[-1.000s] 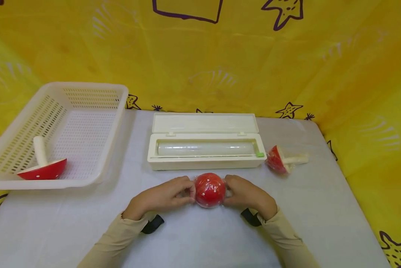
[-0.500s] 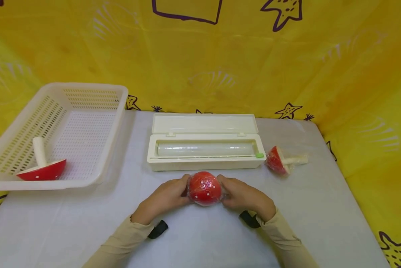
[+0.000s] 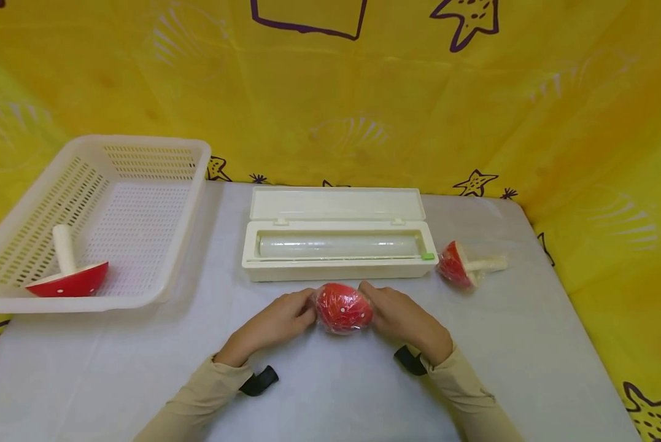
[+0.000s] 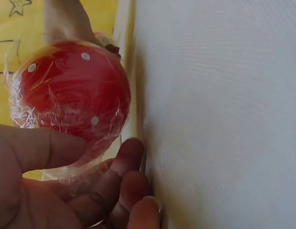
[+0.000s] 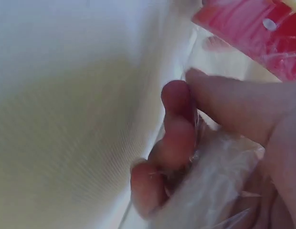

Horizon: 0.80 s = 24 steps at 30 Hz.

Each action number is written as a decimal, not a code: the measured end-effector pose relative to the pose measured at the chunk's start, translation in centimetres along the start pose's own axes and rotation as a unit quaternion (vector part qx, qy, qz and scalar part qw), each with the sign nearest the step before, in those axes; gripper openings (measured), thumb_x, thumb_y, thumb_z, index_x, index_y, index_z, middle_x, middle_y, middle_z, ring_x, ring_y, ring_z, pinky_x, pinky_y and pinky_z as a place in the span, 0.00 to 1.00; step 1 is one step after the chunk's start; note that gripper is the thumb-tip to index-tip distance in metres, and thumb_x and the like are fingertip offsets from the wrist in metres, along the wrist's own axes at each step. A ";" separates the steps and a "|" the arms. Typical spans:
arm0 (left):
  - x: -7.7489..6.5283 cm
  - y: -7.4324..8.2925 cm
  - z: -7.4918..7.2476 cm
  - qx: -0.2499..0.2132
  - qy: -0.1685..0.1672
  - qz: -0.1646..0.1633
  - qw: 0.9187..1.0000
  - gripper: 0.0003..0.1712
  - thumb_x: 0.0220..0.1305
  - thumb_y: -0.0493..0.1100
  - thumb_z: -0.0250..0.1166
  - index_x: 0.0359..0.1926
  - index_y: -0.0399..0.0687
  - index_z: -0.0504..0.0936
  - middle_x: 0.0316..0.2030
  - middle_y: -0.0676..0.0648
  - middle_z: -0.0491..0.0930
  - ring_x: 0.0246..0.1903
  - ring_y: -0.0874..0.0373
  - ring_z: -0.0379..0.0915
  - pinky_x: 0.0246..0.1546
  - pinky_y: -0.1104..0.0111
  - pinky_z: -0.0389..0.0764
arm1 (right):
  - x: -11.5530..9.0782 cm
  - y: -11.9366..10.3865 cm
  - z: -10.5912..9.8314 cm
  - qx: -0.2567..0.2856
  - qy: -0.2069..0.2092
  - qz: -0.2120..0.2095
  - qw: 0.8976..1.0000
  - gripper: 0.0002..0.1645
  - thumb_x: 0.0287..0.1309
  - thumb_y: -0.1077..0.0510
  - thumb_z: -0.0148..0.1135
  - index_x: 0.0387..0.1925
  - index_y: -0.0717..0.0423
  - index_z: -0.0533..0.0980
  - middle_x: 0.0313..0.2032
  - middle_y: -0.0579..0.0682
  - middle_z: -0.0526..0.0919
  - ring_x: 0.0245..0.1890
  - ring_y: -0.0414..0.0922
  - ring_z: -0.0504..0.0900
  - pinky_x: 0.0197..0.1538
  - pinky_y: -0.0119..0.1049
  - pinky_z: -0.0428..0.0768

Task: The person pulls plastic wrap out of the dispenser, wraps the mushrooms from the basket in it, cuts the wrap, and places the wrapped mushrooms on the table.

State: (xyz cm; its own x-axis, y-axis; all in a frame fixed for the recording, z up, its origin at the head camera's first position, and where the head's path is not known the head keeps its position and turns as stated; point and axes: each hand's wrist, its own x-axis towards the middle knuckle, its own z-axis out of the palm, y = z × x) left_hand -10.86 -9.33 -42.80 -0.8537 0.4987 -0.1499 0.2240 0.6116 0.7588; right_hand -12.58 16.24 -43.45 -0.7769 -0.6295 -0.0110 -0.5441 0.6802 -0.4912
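Between my two hands is a toy mushroom (image 3: 344,310) with a red, white-dotted cap, wrapped in crinkled cling film. My left hand (image 3: 283,320) pinches it at the cap's left edge; in the left wrist view the thumb lies on the filmed cap (image 4: 76,90) with the fingers curled beneath. My right hand (image 3: 406,316) grips the other side. Its wrist view shows thumb and fingers closed on the film, with a whitish wrapped part (image 5: 205,186) running through the palm. Just behind stands an open cling film box (image 3: 338,270) with a roll (image 3: 338,246) inside.
A white perforated basket (image 3: 189,202) stands at the left, holding an unwrapped red mushroom (image 3: 73,282) with its stem up. Another wrapped mushroom (image 3: 456,265) lies right of the box, stem to the right. Yellow patterned cloth (image 3: 330,92) rises behind the white table (image 3: 330,399).
The held mushroom has turned in my hands, its round cap top tilting so the cap now shows more from the side. My left hand has shifted slightly, its fingers now further under the cap.
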 end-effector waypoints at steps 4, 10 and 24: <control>0.0 -0.1 0.1 0.006 0.007 0.001 1.000 0.10 0.70 0.38 0.55 0.42 0.41 0.82 0.29 0.51 0.72 0.32 0.60 0.65 0.33 0.71 0.68 | -0.1 0.2 -0.1 0.033 -0.025 -0.011 0.999 0.09 0.61 0.63 0.61 0.38 0.52 0.69 0.25 0.42 0.76 0.27 0.37 0.72 0.34 0.30 0.74; 0.2 -0.1 0.1 -0.021 0.012 -0.002 1.000 0.11 0.72 0.41 0.52 0.46 0.45 0.80 0.27 0.53 0.71 0.33 0.60 0.68 0.36 0.68 0.70 | -0.4 0.2 -0.8 0.078 -0.046 0.005 0.996 0.23 0.50 0.65 0.68 0.46 0.56 0.69 0.40 0.50 0.79 0.41 0.44 0.75 0.47 0.38 0.77; 0.2 -0.1 0.2 -0.027 -0.039 0.010 0.999 0.23 0.74 0.43 0.55 0.66 0.42 0.73 0.45 0.48 0.84 0.42 0.61 0.76 0.47 0.65 0.77 | -2.8 2.4 -5.4 0.064 -0.074 0.071 0.993 0.15 0.50 0.71 0.63 0.41 0.56 0.81 0.38 0.47 0.84 0.37 0.41 0.76 0.44 0.35 0.78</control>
State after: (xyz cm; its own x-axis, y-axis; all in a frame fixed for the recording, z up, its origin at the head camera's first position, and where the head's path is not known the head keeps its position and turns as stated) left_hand -10.96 -9.21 -43.01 -0.8094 0.5586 -0.1815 0.2135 0.5677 0.7950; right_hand -13.42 21.74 -39.90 -0.7832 -0.5849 -0.2107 -0.3803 0.7189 -0.5818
